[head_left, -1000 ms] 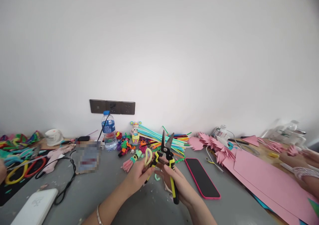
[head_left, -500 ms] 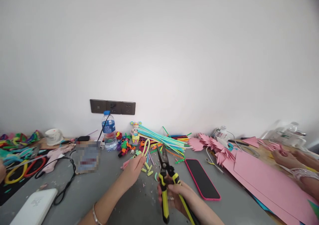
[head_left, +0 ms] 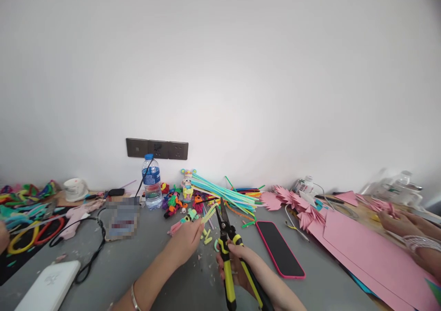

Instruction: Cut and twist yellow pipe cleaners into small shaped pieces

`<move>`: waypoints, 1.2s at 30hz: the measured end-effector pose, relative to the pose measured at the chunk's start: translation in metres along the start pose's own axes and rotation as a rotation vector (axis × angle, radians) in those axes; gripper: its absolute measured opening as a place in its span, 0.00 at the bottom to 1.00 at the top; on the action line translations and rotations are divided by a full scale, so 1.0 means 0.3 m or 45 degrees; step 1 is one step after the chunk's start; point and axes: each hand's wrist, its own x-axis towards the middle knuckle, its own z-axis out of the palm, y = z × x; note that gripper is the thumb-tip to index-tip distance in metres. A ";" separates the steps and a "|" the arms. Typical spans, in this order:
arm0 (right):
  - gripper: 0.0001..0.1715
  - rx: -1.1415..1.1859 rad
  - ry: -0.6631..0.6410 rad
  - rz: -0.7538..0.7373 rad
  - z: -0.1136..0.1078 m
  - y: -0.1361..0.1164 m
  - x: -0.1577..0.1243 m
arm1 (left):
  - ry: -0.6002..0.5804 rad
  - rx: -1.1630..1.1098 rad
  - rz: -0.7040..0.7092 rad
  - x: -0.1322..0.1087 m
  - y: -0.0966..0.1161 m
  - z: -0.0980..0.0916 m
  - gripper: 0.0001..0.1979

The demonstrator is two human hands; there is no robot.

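My left hand (head_left: 188, 240) is closed on a pale yellow pipe cleaner (head_left: 209, 213), bent into a loop that points up and right. My right hand (head_left: 241, 262) grips black and yellow pliers-like shears (head_left: 225, 246) by the handles. The jaws point upward, slightly parted, with their tips close to the loop's end; whether they touch it I cannot tell. Short cut pieces of yellow pipe cleaner (head_left: 207, 237) lie on the grey table (head_left: 193, 283) between my hands. Behind them is a bundle of blue and green pipe cleaners (head_left: 225, 191).
A pink-edged phone (head_left: 280, 249) lies to the right, beside pink paper sheets (head_left: 368, 251). Another person's hands (head_left: 399, 221) hold pink paper at far right. A water bottle (head_left: 152, 182), a small figurine (head_left: 187, 189), a black cable (head_left: 99, 246) and a white power bank (head_left: 50, 285) are around.
The yellow loop has tilted rightward and lower, toward the shears. My right hand has shifted slightly left, and the jaws have come closer to the loop.
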 end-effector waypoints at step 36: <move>0.21 -1.997 1.037 0.158 -0.183 -0.110 0.165 | -0.192 -1.214 -0.251 0.035 -0.023 0.050 0.23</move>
